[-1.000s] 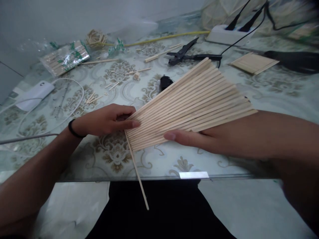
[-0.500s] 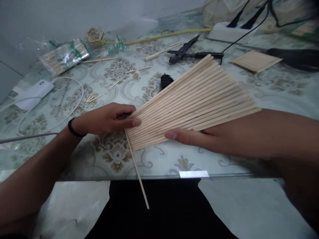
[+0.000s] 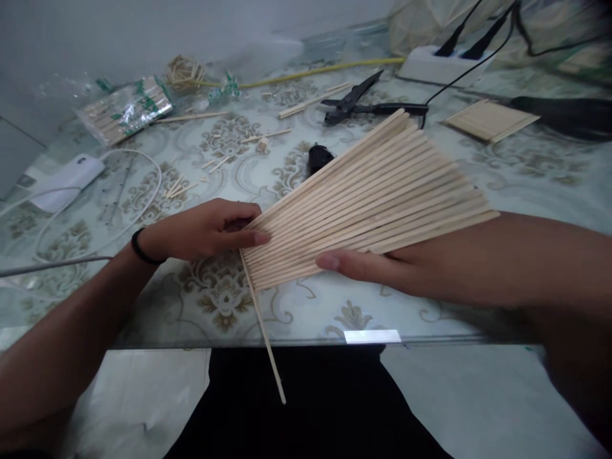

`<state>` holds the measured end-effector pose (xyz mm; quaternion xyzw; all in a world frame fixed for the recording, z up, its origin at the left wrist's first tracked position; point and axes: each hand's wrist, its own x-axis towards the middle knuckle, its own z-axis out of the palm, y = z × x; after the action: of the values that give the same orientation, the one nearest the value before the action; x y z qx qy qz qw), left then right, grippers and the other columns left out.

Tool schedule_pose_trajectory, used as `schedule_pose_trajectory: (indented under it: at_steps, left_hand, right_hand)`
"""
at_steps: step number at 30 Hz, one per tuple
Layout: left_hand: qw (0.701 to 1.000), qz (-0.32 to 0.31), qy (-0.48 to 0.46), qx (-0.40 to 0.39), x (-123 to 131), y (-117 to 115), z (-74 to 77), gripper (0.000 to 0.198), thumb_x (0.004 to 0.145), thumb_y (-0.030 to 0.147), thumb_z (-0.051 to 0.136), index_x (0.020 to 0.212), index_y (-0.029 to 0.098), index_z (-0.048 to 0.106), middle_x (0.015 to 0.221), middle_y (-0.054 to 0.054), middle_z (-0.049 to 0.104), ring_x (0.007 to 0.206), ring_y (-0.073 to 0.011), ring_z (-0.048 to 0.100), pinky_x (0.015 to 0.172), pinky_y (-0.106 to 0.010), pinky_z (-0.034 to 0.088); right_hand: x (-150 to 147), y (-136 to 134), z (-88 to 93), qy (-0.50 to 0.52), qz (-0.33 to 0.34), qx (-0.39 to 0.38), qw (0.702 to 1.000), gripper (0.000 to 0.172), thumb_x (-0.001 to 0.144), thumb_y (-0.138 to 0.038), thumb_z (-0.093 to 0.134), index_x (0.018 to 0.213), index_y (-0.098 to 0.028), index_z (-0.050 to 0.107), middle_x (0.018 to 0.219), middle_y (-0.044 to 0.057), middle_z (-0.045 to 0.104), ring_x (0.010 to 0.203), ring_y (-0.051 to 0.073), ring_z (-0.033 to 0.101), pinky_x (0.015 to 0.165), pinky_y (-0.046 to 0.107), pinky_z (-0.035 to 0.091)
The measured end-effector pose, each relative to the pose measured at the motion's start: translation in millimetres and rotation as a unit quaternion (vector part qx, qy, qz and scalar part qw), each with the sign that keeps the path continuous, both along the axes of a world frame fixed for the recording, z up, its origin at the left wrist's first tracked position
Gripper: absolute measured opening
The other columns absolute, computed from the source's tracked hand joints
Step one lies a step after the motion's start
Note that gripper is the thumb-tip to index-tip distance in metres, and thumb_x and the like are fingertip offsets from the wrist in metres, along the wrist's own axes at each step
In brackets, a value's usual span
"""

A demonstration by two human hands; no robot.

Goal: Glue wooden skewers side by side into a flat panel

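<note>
A panel of thin wooden sticks (image 3: pixel 354 197), laid side by side and fanning out to the right, is held just above the table. At its narrow left end my left hand (image 3: pixel 215 228) pinches the panel, thumb on top. My right hand (image 3: pixel 382 271) grips the near edge with the thumb on top; its other fingers are hidden beneath. One longer stick (image 3: pixel 265 338) runs across the narrow end and sticks out toward me past the table edge.
Black pliers (image 3: pixel 354 99), a small black object (image 3: pixel 319 158) and a flat square stick panel (image 3: pixel 490 120) lie farther back. At the left are a plastic pack of sticks (image 3: pixel 129 109) and a white device (image 3: pixel 69 182) with a cable. A power strip (image 3: pixel 442 64) stands behind.
Almost nothing differs; the panel and both hands keep their places and grip, with only a very slight shift of the view.
</note>
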<state>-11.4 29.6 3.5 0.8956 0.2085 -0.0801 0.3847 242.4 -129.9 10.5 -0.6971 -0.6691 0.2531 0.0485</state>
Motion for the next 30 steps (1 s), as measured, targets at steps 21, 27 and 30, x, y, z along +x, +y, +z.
schedule_pose_trajectory:
  at_steps: [21, 27, 30]
  left_hand:
    - [1.000, 0.007, 0.001, -0.021, 0.0, -0.7, 0.9, 0.040, 0.100, 0.058, 0.056, 0.089, 0.019, 0.059, 0.071, 0.004, 0.045, 0.063, -0.0127, 0.042, 0.057, -0.026, 0.032]
    - [1.000, 0.002, 0.000, -0.020, 0.9, -1.2, 1.8, 0.041, 0.100, 0.056, 0.057, 0.082, 0.020, 0.052, 0.071, 0.005, 0.041, 0.064, -0.0120, 0.038, 0.057, -0.026, 0.031]
    - [1.000, 0.001, -0.004, -0.018, 0.5, -1.3, 1.5, 0.041, 0.098, 0.056, 0.060, 0.081, 0.020, 0.051, 0.072, 0.005, 0.041, 0.064, -0.0117, 0.038, 0.058, -0.026, 0.032]
  right_hand:
    - [0.5, 1.3, 2.4, 0.030, 0.029, -0.048, 0.998, 0.077, 0.090, -0.086, 0.045, 0.159, -0.053, 0.041, 0.163, -0.009, 0.051, 0.145, 0.044, 0.052, 0.117, 0.065, 0.046]
    - [0.9, 2.5, 0.7, 0.029, 0.019, -0.045, 0.998, 0.080, 0.087, -0.087, 0.049, 0.157, -0.050, 0.047, 0.158, -0.008, 0.057, 0.141, 0.043, 0.057, 0.114, 0.066, 0.049]
    - [-0.7, 2.8, 3.4, 0.019, 0.016, -0.063, 0.998, 0.082, 0.087, -0.090, 0.044, 0.157, -0.048, 0.049, 0.157, -0.005, 0.058, 0.140, 0.043, 0.058, 0.115, 0.066, 0.048]
